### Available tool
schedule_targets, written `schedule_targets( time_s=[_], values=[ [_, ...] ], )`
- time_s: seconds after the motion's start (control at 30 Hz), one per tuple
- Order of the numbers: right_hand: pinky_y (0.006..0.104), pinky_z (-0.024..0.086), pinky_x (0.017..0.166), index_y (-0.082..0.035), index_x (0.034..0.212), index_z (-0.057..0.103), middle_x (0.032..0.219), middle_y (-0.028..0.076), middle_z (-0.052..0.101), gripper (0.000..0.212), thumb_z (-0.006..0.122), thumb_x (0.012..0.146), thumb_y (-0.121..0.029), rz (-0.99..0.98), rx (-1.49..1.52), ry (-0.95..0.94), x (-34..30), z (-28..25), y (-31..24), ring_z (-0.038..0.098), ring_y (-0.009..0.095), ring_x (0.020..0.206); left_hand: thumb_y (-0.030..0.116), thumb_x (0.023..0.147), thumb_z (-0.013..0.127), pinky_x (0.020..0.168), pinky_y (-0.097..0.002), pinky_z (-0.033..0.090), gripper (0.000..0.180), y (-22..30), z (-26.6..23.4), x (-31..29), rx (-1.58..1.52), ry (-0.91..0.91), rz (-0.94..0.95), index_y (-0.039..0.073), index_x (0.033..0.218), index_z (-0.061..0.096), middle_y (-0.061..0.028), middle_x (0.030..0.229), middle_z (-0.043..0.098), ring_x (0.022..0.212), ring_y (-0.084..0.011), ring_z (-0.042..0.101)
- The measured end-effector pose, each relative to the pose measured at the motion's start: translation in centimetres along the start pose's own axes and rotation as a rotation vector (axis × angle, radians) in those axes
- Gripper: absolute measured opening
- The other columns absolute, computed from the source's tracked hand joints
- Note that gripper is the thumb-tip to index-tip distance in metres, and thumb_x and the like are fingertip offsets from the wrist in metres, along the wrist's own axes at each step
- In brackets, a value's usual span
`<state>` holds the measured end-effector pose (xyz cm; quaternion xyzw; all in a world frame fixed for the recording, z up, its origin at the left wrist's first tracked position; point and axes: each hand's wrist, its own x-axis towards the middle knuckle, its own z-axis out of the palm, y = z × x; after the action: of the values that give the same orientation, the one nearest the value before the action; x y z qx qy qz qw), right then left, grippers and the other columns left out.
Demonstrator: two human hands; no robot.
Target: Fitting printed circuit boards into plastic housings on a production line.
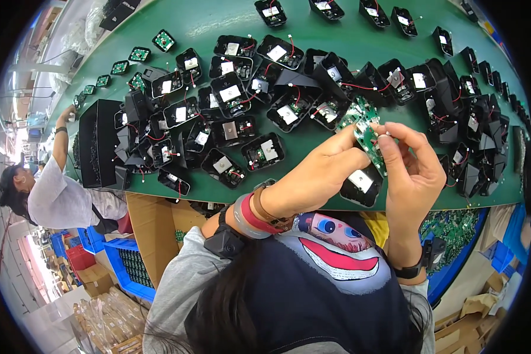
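My left hand (330, 168) holds a green circuit board (367, 137) over the table's near side. More green board pieces show just beyond its fingers; I cannot make out whether they are separate. The thumb and index finger of my right hand (416, 156) are pinched at the board's right edge, and any small part between them is hidden. Beneath the hands lies an open black plastic housing (363, 182) with a white pad inside. Left of my wrist is another open housing (263, 151) with a white block and red wire.
Many black housings with red wires crowd the green table (218, 20), some piled at the right. A black box (97, 141) stands at the left. Below the table edge are a blue bin of circuit boards (454, 236) and a cardboard box (153, 230). Another person (71, 194) reaches over the table's left end.
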<state>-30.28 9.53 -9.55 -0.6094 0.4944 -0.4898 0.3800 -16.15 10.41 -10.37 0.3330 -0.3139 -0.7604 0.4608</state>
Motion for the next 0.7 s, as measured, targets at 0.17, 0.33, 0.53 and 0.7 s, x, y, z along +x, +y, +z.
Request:
schedule_targets(
  time_s=[0.17,0.33,0.53,0.7],
  values=[
    [0.0184,0.043,0.07,0.004,0.098,0.061,0.093,0.006,0.059,0.014,0.056,0.085,0.004,-0.066,0.055,-0.056,0.4,0.0,-0.5,0.054,0.007,0.077,0.015,0.088,0.046,0.055,-0.0294,0.055,0.047,0.7,-0.8,-0.4,-0.059,-0.124,-0.072,0.001,0.131,0.034,-0.0088,0.104,0.054,0.079,-0.0151,0.06],
    [0.0182,0.04,0.073,0.005,0.097,0.059,0.094,0.007,0.058,0.012,0.055,0.086,0.003,-0.062,0.061,-0.112,0.0,-0.8,-1.4,0.053,0.008,0.082,0.027,0.094,0.044,0.063,-0.0236,0.052,0.044,0.7,-0.9,-0.3,0.145,-0.175,-0.028,0.002,0.13,0.037,-0.004,0.107,0.053,0.086,-0.0081,0.055],
    [0.0186,0.039,0.062,0.001,0.088,0.06,0.086,0.004,0.057,0.005,0.06,0.083,-0.001,-0.037,0.091,0.015,-0.3,-0.7,-1.1,0.049,0.008,0.075,0.025,0.094,0.043,0.088,-0.0259,0.043,0.042,0.4,-0.2,0.2,0.148,-0.146,0.071,-0.001,0.128,0.042,-0.0072,0.115,0.054,0.103,-0.0123,0.053],
    [0.0214,0.036,0.055,-0.002,0.081,0.061,0.081,0.004,0.057,0.004,0.064,0.078,-0.003,-0.144,-0.124,-0.068,-0.2,-2.0,-1.4,0.048,0.012,0.072,0.028,0.095,0.041,0.095,-0.0277,0.038,0.044,0.8,0.1,0.0,0.083,-0.12,0.032,-0.004,0.125,0.046,-0.0087,0.116,0.055,0.106,-0.0138,0.051]
  ],
)
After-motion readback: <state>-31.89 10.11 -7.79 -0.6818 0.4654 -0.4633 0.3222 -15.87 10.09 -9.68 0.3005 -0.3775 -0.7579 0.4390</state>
